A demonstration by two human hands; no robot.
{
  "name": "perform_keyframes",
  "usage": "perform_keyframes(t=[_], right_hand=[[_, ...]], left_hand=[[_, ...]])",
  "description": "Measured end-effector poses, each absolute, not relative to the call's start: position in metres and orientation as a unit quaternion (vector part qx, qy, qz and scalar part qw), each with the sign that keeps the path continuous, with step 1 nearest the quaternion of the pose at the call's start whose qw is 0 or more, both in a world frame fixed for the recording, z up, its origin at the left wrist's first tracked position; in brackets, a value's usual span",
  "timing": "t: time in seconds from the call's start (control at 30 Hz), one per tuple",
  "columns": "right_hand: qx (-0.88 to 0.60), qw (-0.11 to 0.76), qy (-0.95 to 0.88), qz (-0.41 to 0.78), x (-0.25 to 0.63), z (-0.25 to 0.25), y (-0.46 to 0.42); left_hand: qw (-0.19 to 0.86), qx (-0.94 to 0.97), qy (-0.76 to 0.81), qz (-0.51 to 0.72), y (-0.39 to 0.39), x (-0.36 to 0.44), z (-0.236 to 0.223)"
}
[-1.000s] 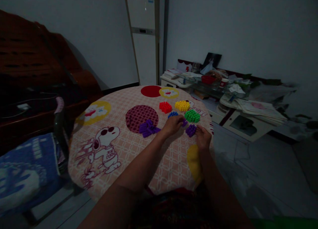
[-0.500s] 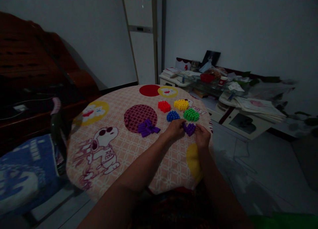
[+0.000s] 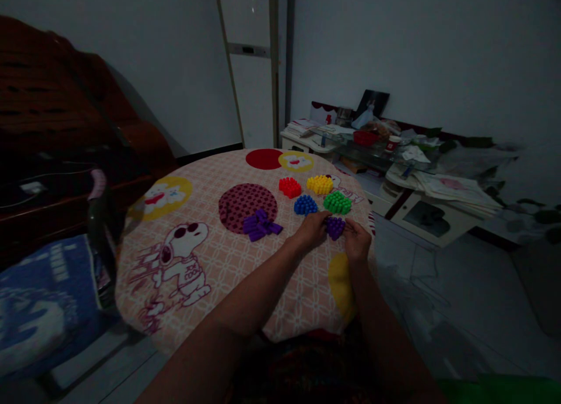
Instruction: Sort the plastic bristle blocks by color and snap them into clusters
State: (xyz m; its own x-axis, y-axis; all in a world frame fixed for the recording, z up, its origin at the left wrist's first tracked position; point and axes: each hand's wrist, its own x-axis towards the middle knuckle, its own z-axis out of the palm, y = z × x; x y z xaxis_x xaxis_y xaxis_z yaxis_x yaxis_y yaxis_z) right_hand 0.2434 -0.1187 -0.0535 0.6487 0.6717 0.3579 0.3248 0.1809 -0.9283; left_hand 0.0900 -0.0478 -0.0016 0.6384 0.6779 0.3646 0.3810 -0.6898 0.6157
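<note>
An upright cluster of small purple pegs (image 3: 335,228) stands near the right side of the table, between my two hands. My left hand (image 3: 314,228) has its fingers curled against the cluster's left side. On the right side, the bent fingers of my right hand (image 3: 357,240) touch the same pegs; the fingertips are partly hidden. Similar upright groups stand just beyond: blue pegs (image 3: 305,205), green pegs (image 3: 337,203), red pegs (image 3: 290,187) and yellow pegs (image 3: 319,185). Farther left, a loose heap of purple pegs (image 3: 261,225) lies on its side.
A patterned cloth covers the round table (image 3: 245,281). Left of it are a chair with a blue cloth (image 3: 48,299) and a dark wooden bench (image 3: 52,88). A low cabinet (image 3: 429,217) with papers and clutter stands beyond on the right.
My left hand has moved slightly right and nearer, bringing purple pegs against the purple cluster, which now looks like one compact group. The blue group has come into full view.
</note>
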Motion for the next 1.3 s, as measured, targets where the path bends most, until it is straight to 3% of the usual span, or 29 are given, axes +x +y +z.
perform_keyframes(t=[0.2,0.43,0.5,0.67,0.73,0.87,1.0,1.17,1.3], right_hand=[[-0.624,0.663,-0.393,0.13,0.244,-0.054,-0.119],[-0.604,0.685,-0.378,0.15,0.245,-0.058,-0.117],[-0.611,0.681,-0.376,0.148,0.244,-0.057,-0.117],[-0.612,0.68,-0.373,0.15,0.243,-0.056,-0.117],[-0.612,0.68,-0.376,0.151,0.243,-0.056,-0.117],[-0.612,0.681,-0.375,0.145,0.243,-0.055,-0.118],[-0.618,0.684,-0.367,0.124,0.239,-0.048,-0.123],[-0.639,0.677,-0.365,-0.016,0.226,-0.034,-0.135],[-0.616,0.687,-0.384,0.017,0.212,-0.025,-0.145]], left_hand=[[0.225,0.875,0.313,0.293,-0.05,0.087,0.011],[0.166,0.846,0.412,0.295,-0.023,0.026,0.07],[0.148,0.839,0.459,0.251,-0.013,-0.005,0.083],[0.107,0.812,0.573,-0.003,0.0,-0.058,0.083],[0.109,0.808,0.578,-0.028,0.001,-0.06,0.076],[0.125,0.817,0.562,0.012,0.0,-0.05,0.069],[0.159,0.815,0.542,0.13,-0.002,-0.041,0.074],[0.335,0.821,0.363,0.287,-0.017,-0.004,0.074],[0.448,0.803,0.228,0.32,-0.041,0.043,0.06]])
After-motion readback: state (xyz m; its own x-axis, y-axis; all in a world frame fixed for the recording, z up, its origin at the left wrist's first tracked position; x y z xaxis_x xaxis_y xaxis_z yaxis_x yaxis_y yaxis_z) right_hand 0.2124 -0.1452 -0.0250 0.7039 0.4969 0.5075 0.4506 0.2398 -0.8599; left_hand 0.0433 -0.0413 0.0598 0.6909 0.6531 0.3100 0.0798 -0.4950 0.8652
